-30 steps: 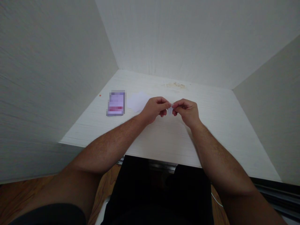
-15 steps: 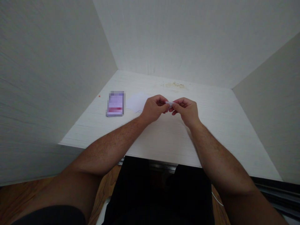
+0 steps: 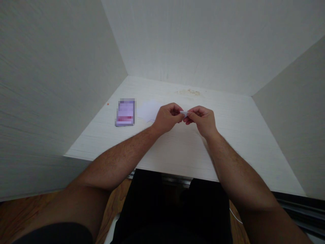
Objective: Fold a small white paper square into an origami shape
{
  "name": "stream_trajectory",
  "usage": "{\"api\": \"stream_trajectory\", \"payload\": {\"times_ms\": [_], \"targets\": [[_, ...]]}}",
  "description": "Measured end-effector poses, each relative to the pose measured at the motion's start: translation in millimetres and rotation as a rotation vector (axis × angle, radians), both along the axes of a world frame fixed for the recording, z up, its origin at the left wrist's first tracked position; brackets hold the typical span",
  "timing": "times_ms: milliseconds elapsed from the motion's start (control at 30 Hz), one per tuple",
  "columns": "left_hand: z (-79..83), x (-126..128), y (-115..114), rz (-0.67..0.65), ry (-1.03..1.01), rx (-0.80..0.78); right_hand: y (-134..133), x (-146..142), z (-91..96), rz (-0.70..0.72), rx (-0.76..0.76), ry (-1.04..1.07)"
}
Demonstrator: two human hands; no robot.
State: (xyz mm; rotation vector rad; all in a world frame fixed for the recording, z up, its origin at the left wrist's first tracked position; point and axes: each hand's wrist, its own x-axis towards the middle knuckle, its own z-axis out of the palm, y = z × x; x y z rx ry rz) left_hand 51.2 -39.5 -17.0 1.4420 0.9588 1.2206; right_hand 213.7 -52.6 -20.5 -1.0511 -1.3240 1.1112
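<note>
A small folded piece of white paper [image 3: 184,113] is pinched between both hands above the white tabletop. My left hand [image 3: 168,117] is closed on its left end, thumb on the near side. On the right end, the thumb and fingers of my right hand [image 3: 203,119] press together. Most of the paper is hidden by the fingertips. Flat white paper [image 3: 148,110] lies on the table just left of my left hand, which partly covers it.
A blurred-out purple rectangular item [image 3: 125,112] lies on the table [image 3: 177,152] at the left. A small orange speck [image 3: 108,104] sits near the left wall. A brownish stain [image 3: 190,92] marks the tabletop by the back wall. Walls stand on three sides.
Both hands stay in nearly the same place. The paper between the fingertips is turned very slightly, showing a little more of its near face.
</note>
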Motion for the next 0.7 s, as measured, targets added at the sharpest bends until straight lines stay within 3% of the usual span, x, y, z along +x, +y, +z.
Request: {"api": "stream_trajectory", "payload": {"times_ms": [267, 700], "targets": [[-0.7, -0.9, 0.1, -0.017, 0.011, -0.007, -0.8, -0.6, -0.8, 0.013, 0.014, 0.007], [-3.0, 0.0, 0.7, -0.044, -0.04, -0.013, 0.4, -3.5, -2.1, -0.088, 0.12, -0.092]]}}
